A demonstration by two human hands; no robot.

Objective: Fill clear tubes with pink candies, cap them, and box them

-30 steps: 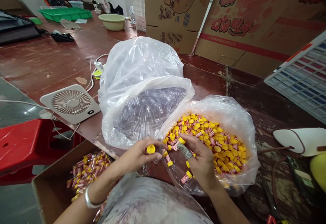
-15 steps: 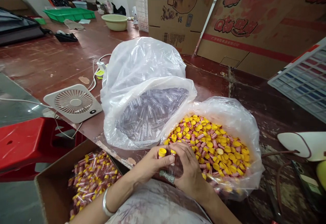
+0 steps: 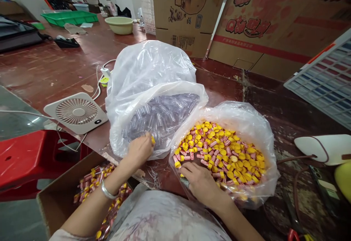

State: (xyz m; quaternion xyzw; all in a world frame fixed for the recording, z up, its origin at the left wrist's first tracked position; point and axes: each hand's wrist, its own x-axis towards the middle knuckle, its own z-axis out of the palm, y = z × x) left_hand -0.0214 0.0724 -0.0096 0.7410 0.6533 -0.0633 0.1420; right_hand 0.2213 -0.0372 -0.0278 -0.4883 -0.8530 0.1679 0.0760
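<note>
My left hand (image 3: pixel 140 149) is closed around a small piece with a yellow cap (image 3: pixel 153 140), most of it hidden by the fingers. It is over the near rim of a white plastic bag (image 3: pixel 116 138) full of clear plastic tubes (image 3: pixel 161 118). My right hand (image 3: pixel 201 182) is at the near left side of a second clear bag (image 3: pixel 270 153), its fingers bent down around a yellow cap at the fingertips. This bag holds many yellow caps (image 3: pixel 245 164) with red-and-white patterned rolls attached. A greyish covering shows near my right thumb.
Below left, a cardboard box (image 3: pixel 45 211) holds capped tubes with red contents. A white fan (image 3: pixel 78 113) and a red stool (image 3: pixel 22 157) are at left. Large cartons (image 3: pixel 186 18) stand behind the bags. Scissors (image 3: pixel 293 222) and a phone (image 3: pixel 325 189) lie at right.
My hands were together in front of the bags around yellow-capped tubes. Now they are apart: the left has moved to the tube bag's rim, the right to the cap bag's near edge.
</note>
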